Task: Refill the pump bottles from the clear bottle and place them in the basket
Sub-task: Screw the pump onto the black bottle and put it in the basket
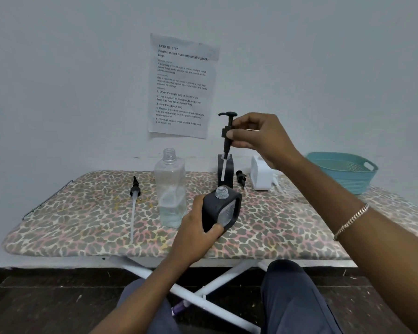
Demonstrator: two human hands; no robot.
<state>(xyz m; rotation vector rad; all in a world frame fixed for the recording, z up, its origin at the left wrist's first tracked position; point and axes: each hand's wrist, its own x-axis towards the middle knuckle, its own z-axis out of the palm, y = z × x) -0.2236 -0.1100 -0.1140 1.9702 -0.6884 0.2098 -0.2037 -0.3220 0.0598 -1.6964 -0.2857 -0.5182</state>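
Note:
My left hand (195,233) grips a black pump bottle (223,208), tilted, its clear threaded neck open, just above the board's front half. My right hand (258,138) pinches a black pump head (228,131) and holds it upright, its white tube still dipping into a second black bottle (225,173) that stands behind. The clear bottle (170,189), uncapped and holding a little liquid at the bottom, stands left of my left hand. A white pump bottle (261,173) stands at the right. The teal basket (343,171) sits at the far right.
Everything rests on a leopard-print ironing board (82,220) against a white wall. A loose black pump with a long white tube (133,203) lies at the left. Another black pump head (241,177) lies between the rear black bottle and the white one. My knees are below the board.

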